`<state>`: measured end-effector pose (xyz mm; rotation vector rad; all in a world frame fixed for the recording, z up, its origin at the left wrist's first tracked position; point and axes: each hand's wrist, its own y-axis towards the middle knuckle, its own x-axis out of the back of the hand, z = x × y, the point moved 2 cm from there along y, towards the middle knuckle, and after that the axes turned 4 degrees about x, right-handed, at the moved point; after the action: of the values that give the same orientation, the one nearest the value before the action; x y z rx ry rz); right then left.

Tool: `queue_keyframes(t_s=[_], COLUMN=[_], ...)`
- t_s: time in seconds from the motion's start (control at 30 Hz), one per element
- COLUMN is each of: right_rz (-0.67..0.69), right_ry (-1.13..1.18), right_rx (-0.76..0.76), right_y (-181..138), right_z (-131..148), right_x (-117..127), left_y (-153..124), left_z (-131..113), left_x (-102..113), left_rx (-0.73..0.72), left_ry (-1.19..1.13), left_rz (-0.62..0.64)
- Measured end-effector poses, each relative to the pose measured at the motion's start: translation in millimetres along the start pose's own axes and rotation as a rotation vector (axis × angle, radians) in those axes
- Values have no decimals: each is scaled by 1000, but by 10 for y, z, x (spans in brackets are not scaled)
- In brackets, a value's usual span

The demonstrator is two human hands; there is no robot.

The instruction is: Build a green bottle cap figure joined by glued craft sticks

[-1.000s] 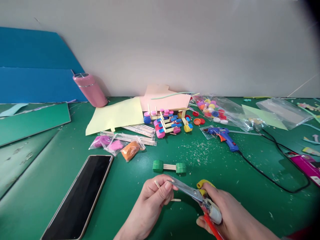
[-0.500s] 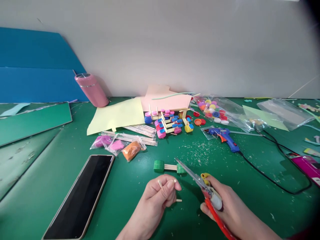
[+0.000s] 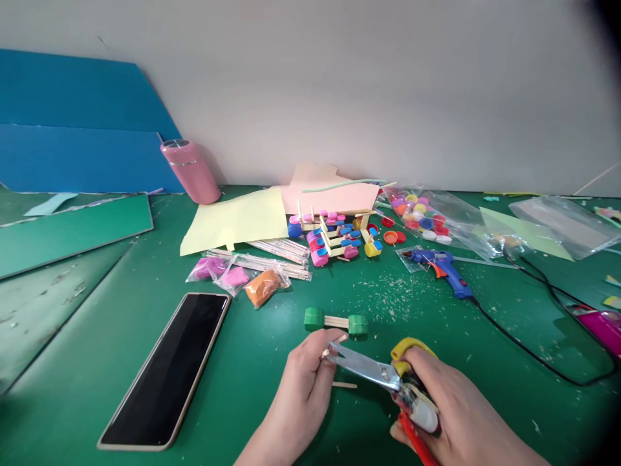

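My left hand (image 3: 305, 382) pinches a thin wooden stick (image 3: 342, 338) between thumb and fingers, most of it hidden by them. In my right hand (image 3: 458, 398) is a pair of scissors (image 3: 369, 370) with one yellow and one red handle. The blades are slightly parted, and their tips reach the stick at my left fingertips. Just beyond my left hand lies a dumbbell-shaped piece made of green bottle caps (image 3: 314, 318) joined by short sticks. A short stick piece (image 3: 345, 386) rests on the green table beside my left hand.
A phone (image 3: 167, 369) lies at left. Behind are bagged clay (image 3: 262, 288), bundled sticks (image 3: 272, 262), cap-and-stick pieces (image 3: 334, 239), and bagged bottle caps (image 3: 420, 213). A blue glue gun (image 3: 449, 272) trails its cable at right. A pink bottle (image 3: 194, 175) leans against the wall.
The scissors have swung left, bringing their blades to the stick. My left hand has turned and raised the stick toward them. The view has shifted slightly left.
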<state>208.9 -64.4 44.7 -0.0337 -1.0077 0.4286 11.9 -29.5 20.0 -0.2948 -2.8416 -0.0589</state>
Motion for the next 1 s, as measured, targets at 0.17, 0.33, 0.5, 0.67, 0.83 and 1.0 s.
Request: queue_keyframes(t_s=[0.17,0.33,0.5,0.67,0.83,1.0], right_rz=[-13,-21,8,11,19,28], right_ry=[-36,-25,16,54,96,102], right_rx=[14,13,-26,-58,-83,-98], right_y=[-3,4,14,10,25,41], right_z=[-12,-28,-40,-33,-22,-19], right_x=[-9,-40,-53,-28,-9,-7], left_y=[-7,11,31,-3,-18,7], left_z=[20,4,-32,-35,-49,-64], left_x=[-19,-28,-38,-61,-59,-70], left_rx=[-99,-177,-140,9,81,34], left_ry=[86,154,129,-6,-84,-83], left_rz=[5,-6,-7,71,137,90])
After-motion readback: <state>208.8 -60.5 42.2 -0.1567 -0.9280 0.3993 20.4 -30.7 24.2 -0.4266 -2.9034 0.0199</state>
